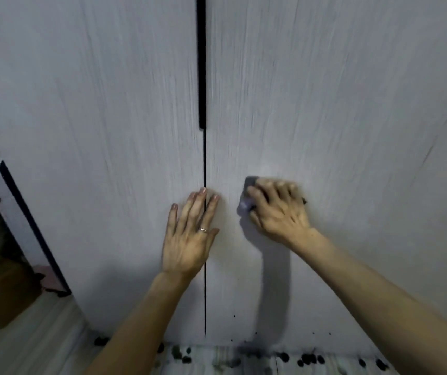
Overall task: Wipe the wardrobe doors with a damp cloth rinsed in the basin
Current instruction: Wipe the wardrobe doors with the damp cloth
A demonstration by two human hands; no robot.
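Two pale grey wardrobe doors fill the view, the left door [109, 131] and the right door [325, 104], split by a dark seam with a black handle strip [201, 60] above. My left hand [190, 234] lies flat across the seam, fingers straight, a ring on one finger. My right hand [276, 212] grips a small grey-blue cloth [248, 196] and presses it on the right door's lower half. Most of the cloth is hidden under the fingers. The frame is motion-blurred.
Dark wet spots [309, 358] dot the pale floor along the wardrobe's foot. At the left stand a white panel with a dark edge [8, 190] and a brown cardboard box [3, 288] on the floor. No basin is in view.
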